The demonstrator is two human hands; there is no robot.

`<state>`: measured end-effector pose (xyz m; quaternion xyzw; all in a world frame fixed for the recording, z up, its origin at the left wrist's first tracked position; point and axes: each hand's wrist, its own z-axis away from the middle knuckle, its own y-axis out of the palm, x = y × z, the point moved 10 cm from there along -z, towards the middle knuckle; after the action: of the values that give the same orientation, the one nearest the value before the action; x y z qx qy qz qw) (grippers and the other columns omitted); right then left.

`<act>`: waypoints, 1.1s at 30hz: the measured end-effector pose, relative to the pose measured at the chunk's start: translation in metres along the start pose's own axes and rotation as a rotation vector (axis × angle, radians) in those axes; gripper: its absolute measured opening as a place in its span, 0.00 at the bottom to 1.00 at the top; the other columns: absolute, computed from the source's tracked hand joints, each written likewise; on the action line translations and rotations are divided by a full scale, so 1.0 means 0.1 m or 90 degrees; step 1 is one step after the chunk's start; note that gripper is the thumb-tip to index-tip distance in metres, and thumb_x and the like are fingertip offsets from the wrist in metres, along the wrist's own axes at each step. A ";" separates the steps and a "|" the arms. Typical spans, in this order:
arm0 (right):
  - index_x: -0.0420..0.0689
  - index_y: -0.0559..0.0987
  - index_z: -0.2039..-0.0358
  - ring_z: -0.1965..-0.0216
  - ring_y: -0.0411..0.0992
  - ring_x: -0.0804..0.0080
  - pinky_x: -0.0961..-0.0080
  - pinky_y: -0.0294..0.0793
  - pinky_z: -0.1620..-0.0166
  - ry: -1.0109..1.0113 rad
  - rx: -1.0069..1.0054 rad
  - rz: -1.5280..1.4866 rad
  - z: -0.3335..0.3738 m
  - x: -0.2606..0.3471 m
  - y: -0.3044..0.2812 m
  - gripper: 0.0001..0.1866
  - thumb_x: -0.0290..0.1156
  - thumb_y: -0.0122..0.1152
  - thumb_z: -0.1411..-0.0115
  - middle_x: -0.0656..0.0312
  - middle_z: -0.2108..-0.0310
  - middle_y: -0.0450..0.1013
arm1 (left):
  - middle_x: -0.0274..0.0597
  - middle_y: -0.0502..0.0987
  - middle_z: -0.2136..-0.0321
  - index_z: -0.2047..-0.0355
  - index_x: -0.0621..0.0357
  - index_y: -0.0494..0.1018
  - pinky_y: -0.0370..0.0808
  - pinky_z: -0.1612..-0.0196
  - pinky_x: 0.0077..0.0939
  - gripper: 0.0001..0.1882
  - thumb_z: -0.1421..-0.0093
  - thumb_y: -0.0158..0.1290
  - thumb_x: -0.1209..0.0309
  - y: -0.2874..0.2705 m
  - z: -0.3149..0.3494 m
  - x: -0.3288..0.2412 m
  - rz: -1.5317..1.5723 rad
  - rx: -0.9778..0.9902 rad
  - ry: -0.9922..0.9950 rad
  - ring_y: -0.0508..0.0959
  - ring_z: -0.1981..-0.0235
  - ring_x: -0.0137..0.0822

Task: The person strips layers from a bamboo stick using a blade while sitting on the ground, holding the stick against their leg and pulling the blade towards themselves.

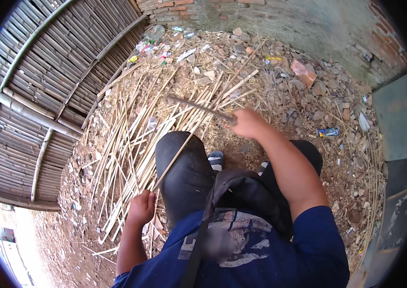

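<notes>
My left hand (141, 207) is closed, its fingers wrapped round the near end of a thin bamboo strip (177, 156). The strip slants up and away across my left knee toward the pile. In my right fist (246, 123) is the handle of a long, narrow, dark knife (198, 106). Its blade points left, above the far part of the strips, and I cannot tell whether it touches any of them. Many pale split bamboo strips (138, 165) lie in a loose heap on the ground, left of my legs and in front of them.
A slatted bamboo wall (69, 57) rises at the left and a brick and plaster wall (280, 21) at the back. Rubble and litter cover the ground, including a broken brick (303, 73) and a blue wrapper (328, 132). A grey-green panel (395, 115) stands at the right.
</notes>
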<state>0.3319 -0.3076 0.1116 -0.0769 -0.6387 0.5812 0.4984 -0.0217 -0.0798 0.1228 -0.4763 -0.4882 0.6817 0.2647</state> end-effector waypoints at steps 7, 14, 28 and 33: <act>0.40 0.82 0.63 0.71 0.77 0.55 0.57 0.75 0.64 0.196 0.037 -0.061 -0.34 -0.97 0.14 0.14 0.35 0.63 0.47 0.49 0.74 0.77 | 0.63 0.74 0.79 0.72 0.61 0.69 0.71 0.69 0.57 0.17 0.30 0.46 0.62 0.15 0.06 0.21 -0.017 -0.008 0.008 0.76 0.73 0.67; 0.41 0.82 0.63 0.67 0.80 0.59 0.61 0.79 0.62 0.115 -0.026 -0.075 0.07 -0.21 -0.28 0.12 0.32 0.61 0.46 0.54 0.71 0.79 | 0.63 0.73 0.80 0.72 0.62 0.68 0.69 0.71 0.55 0.17 0.29 0.45 0.64 0.03 0.15 0.16 -0.002 -0.008 -0.001 0.74 0.75 0.67; 0.42 0.83 0.65 0.63 0.79 0.53 0.59 0.79 0.59 -0.072 0.074 0.101 0.20 0.45 0.05 0.12 0.32 0.62 0.48 0.49 0.67 0.79 | 0.63 0.75 0.78 0.71 0.60 0.69 0.71 0.69 0.57 0.16 0.30 0.47 0.61 0.04 0.15 0.19 -0.031 -0.033 -0.043 0.76 0.73 0.68; 0.39 0.83 0.61 0.64 0.79 0.52 0.60 0.79 0.58 0.147 -0.045 -0.069 -0.20 -0.71 -0.02 0.15 0.32 0.59 0.48 0.49 0.66 0.79 | 0.63 0.76 0.77 0.71 0.60 0.70 0.71 0.68 0.58 0.16 0.30 0.48 0.61 0.12 0.19 0.32 -0.065 -0.010 -0.060 0.76 0.72 0.67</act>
<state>0.3824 -0.3428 0.0713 -0.1262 -0.6007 0.5177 0.5960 -0.0510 -0.0661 0.1009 -0.4200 -0.5294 0.6850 0.2722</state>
